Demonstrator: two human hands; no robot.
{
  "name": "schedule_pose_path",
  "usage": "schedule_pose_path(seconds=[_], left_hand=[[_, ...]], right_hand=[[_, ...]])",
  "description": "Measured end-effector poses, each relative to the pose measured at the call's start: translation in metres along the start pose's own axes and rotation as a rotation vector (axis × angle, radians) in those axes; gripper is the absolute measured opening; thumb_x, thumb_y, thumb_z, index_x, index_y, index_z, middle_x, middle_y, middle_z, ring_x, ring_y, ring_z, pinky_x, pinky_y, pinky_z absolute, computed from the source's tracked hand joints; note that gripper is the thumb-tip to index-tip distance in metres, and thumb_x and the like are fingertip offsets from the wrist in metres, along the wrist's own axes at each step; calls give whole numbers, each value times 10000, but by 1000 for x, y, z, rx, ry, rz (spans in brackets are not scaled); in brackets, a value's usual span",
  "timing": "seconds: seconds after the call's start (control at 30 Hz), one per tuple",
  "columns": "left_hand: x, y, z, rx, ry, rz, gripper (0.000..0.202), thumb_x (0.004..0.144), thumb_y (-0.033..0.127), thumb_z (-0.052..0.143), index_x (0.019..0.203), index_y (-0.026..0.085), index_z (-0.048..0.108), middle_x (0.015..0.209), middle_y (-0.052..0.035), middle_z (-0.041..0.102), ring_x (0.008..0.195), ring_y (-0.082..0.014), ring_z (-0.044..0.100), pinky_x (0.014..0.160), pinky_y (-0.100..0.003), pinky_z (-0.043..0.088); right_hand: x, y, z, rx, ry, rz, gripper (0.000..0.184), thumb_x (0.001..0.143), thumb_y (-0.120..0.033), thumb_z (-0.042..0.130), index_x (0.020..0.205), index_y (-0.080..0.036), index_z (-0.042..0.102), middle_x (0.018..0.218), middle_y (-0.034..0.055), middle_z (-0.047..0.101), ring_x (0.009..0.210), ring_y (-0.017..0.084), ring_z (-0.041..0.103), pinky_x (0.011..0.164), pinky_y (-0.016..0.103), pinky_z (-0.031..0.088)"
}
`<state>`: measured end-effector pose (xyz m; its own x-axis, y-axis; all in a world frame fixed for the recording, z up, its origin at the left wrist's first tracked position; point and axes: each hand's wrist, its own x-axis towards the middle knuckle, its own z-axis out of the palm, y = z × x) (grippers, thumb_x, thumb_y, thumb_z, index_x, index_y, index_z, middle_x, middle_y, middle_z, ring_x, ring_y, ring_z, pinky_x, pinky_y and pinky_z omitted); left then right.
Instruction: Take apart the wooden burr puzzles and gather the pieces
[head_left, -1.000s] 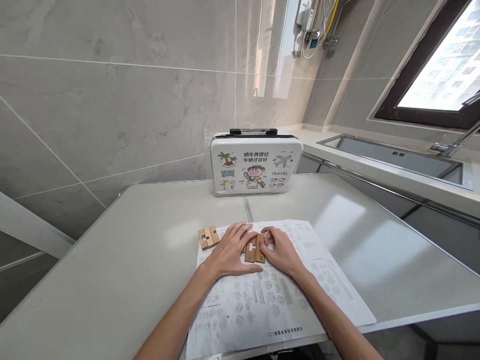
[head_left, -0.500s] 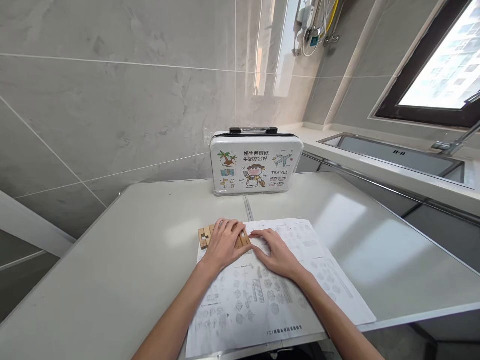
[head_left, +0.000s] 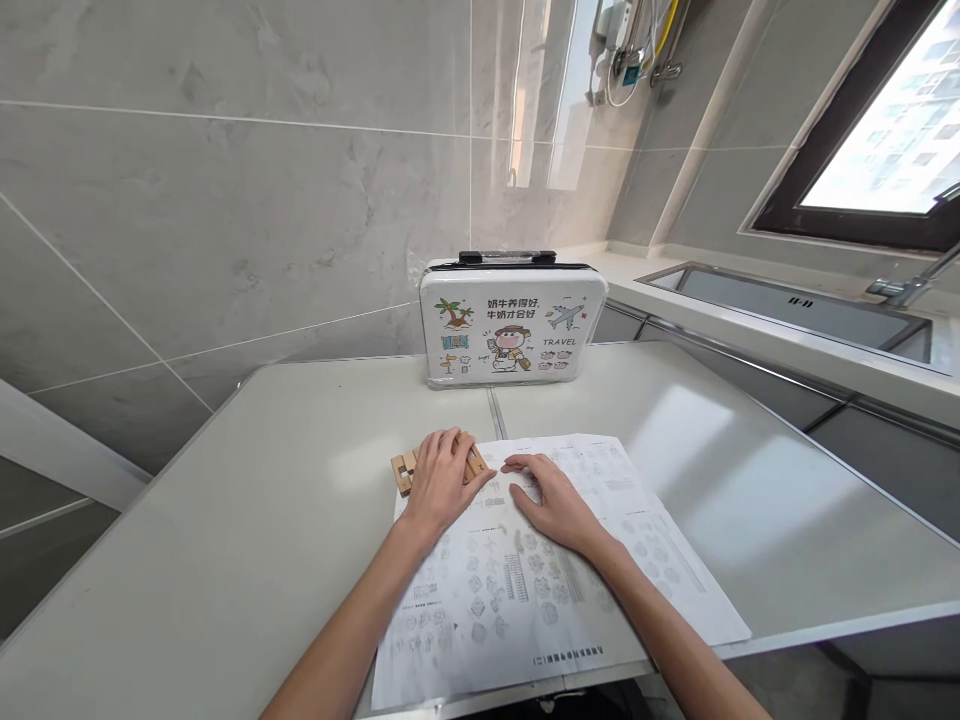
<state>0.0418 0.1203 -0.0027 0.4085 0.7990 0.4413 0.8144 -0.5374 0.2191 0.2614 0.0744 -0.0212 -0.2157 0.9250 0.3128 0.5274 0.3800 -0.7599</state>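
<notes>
A row of notched wooden puzzle pieces (head_left: 405, 470) lies side by side at the far left edge of the printed sheet (head_left: 517, 620). Across them rests my left hand (head_left: 439, 485), its fingers over the far side and its thumb along the near right end; it covers the middle of the row. My right hand (head_left: 551, 505) lies on the paper just to the right, thumb and fingers curved apart with nothing between them. A small gap separates it from the pieces. Drawings of shapes and text cover the sheet.
A white carry case (head_left: 514, 330) with cartoon prints and a black handle stands upright at the back of the white table (head_left: 225, 530). To the right are a counter with a sink (head_left: 795, 305), a tap (head_left: 896, 290) and a window. A tiled wall rises behind.
My left hand and the wooden pieces have shifted slightly left. My right hand, earlier close against the row's right end, is now apart from it, with its thumb and fingers wider.
</notes>
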Motion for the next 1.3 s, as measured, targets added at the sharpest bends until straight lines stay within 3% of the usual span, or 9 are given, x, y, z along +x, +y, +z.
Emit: schedule_pose_path(seconds=[0.13, 0.2, 0.27, 0.37, 0.47, 0.57, 1.0, 1.3], left_hand=[[-2, 19, -2, -131, -4, 146, 382, 1001, 348, 635, 1351, 215, 555, 1443, -149, 576, 1384, -340, 510, 1126, -548, 479], [-5, 32, -4, -235, -53, 252, 430, 1007, 262, 587, 1428, 228, 502, 1499, -138, 549, 1416, -300, 511, 1172, -518, 469], [-8, 44, -5, -315, -98, 357, 591, 973, 158, 550, 1538, 249, 402, 1563, -121, 511, 1474, -269, 474, 1236, -507, 422], [-13, 56, -5, -393, -182, 415, 846, 900, 146, 616, 1646, 243, 228, 1684, -130, 368, 1577, -283, 339, 1295, -515, 357], [-17, 59, -3, -432, -229, 403, 978, 875, 169, 669, 1681, 244, 121, 1750, -130, 230, 1625, -305, 225, 1319, -536, 312], [-18, 58, 0, -453, -245, 385, 995, 895, 204, 685, 1688, 255, 87, 1763, -121, 197, 1633, -303, 197, 1322, -528, 309], [-18, 57, 4, -460, -229, 282, 845, 964, 169, 598, 1678, 342, 179, 1720, -86, 333, 1557, -293, 398, 1250, -521, 442], [-18, 57, 6, -439, -240, 234, 804, 958, 176, 596, 1660, 339, 240, 1703, -82, 361, 1529, -298, 440, 1221, -515, 477]], right_hand=[[1, 3, 1, -12, 21, -20, 302, 964, -184, 549, 1248, -260, 614, 1191, 61, 711, 1135, 251, 640, 994, 433, 508], [1, 5, 1, -36, 31, -17, 227, 953, -169, 532, 1144, -230, 638, 1096, 72, 715, 1038, 258, 652, 919, 423, 523], [2, 6, 2, -51, 44, 4, 176, 926, -149, 523, 1038, -209, 645, 1009, 78, 708, 954, 260, 652, 850, 406, 526], [2, 6, 2, -39, 52, 50, 199, 865, -108, 512, 981, -190, 652, 961, 82, 710, 900, 259, 662, 791, 377, 519], [2, 5, 2, -40, 50, 82, 221, 831, -90, 489, 941, -184, 655, 911, 75, 717, 848, 251, 664, 746, 354, 501], [2, 5, 2, -51, 55, 100, 172, 830, -107, 487, 873, -191, 630, 850, 62, 711, 778, 239, 648, 695, 338, 477], [4, 9, 5, -27, 52, 132, 141, 851, -150, 505, 866, -209, 632, 804, 36, 689, 688, 218, 598, 636, 326, 443], [5, 5, 1, 54, 31, 103, 227, 889, -152, 504, 984, -214, 699, 957, 39, 737, 857, 234, 663, 749, 340, 482]])
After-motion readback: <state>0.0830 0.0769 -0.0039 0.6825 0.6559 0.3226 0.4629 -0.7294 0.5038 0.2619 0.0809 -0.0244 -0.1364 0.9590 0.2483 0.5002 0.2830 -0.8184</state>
